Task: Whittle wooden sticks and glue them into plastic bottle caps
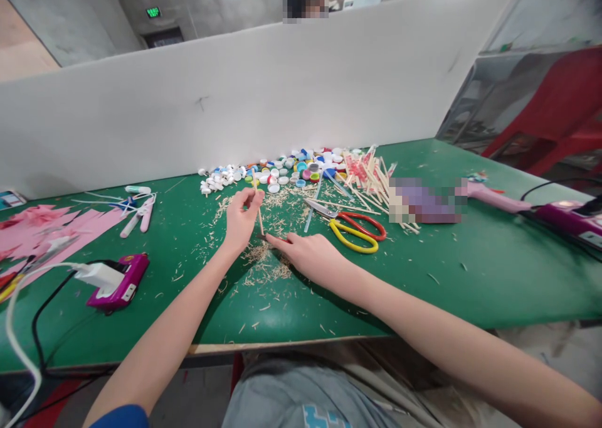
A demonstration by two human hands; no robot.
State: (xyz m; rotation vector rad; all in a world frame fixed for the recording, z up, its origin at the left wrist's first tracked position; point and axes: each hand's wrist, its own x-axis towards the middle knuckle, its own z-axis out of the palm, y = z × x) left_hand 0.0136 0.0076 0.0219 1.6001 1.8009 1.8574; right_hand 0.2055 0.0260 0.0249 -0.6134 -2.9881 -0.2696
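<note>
My left hand [242, 216] pinches a thin wooden stick [258, 209] and holds it upright, its lower end on the green table [470, 271]. My right hand [310, 255] lies on the table beside the foot of the stick, fingers closed on a small dark-and-red tool [273, 238] that I cannot make out. Wood shavings [263, 268] lie scattered under and around both hands.
Red-and-yellow scissors [352, 228] lie just right of my hands. Behind them are several bottle caps [286, 169] and a heap of wooden sticks [371, 180]. A magenta device [121, 280] with a white plug is at the left, pink paper [42, 227] beyond it, a white partition [282, 95] behind.
</note>
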